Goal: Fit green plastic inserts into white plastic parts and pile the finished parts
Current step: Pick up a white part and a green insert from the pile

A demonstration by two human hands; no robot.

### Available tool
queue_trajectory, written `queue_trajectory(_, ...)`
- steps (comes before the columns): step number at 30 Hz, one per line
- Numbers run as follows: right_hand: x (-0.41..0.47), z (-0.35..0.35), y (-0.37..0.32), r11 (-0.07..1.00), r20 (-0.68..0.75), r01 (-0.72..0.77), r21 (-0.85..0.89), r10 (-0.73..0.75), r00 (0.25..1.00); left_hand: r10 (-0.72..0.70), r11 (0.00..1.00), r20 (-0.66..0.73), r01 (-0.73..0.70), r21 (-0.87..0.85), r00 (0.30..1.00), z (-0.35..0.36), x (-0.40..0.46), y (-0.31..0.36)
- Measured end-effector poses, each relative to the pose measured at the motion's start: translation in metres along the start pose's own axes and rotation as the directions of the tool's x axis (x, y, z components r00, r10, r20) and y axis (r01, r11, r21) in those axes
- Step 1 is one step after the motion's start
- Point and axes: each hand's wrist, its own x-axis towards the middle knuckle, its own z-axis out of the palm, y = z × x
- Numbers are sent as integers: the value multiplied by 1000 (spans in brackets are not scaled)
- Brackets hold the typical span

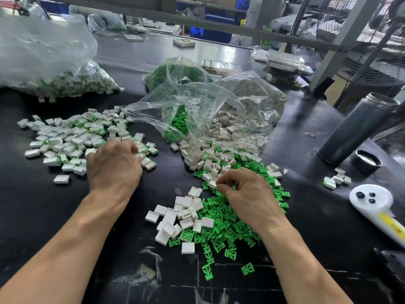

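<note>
Reaching across the black table point(43, 216), your left hand point(114, 163) rests knuckles-up, fingers curled at the edge of the finished parts pile point(70, 139); whether it holds anything cannot be told. Your right hand point(247, 191) pinches a white part point(212, 183) above the loose green inserts point(221, 218).

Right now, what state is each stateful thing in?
Left hand: fingers curled, resting at the pile of finished white-and-green parts.
Right hand: pinching a white plastic part.
Clear plastic bag of white parts: open, spilling.
Dark grey metal flask: uncapped.
Black round cap: off, beside flask.
</note>
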Motion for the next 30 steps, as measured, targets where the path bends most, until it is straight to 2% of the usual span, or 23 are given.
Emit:
queue_trajectory(2, 0, 1, 0, 1000, 4, -1, -1, 1, 1000, -7, 1000, -11, 7, 0, 1000, -2, 0, 0)
queue_trajectory(4, 0, 2, 1, 1000, 3, 1, -9, -1, 1000, 45, 998, -32, -47, -45, 998, -3, -1, 4)
queue_trajectory(6, 0, 4, 1, 1000, 0, 7, -22, -7, 1000, 140, 971, -5, -138, -197, 990, -5, -7, 10)
queue_trajectory(8, 0, 4, 1, 999, -1, 17, -33, -17, 1000, 225, 906, 128, -159, -393, 966, -7, -15, 18)
queue_trajectory(10, -1, 3, 0, 999, -1, 32, -36, -32, 999, 317, 851, 301, -131, -508, 899, -7, -23, 26)
queue_trajectory(12, -2, 2, -1, 998, 7, 46, -40, -45, 999, 389, 828, 416, -114, -549, 822, -5, -28, 31)
queue_trajectory(15, -2, -3, -1, 998, 49, 62, -15, -61, 997, 454, 810, 516, -95, -579, 727, -7, -31, 35)
queue_trajectory(19, -2, -2, -5, 995, 74, 94, 13, -95, 993, 468, 823, 615, -59, -565, 635, -10, -29, 34)
queue_trajectory(21, -3, 2, -8, 993, 89, 114, -4, -113, 990, 461, 830, 615, -65, -554, 640, -8, -30, 34)
queue_trajectory(25, -1, 3, -6, 995, 14, 82, -48, -81, 997, 420, 837, 514, -100, -537, 748, 1, -36, 38)
queue_trajectory(30, 0, -5, -1, 999, 24, 27, -43, -26, 999, 400, 866, 447, -170, -471, 800, 8, -43, 42)
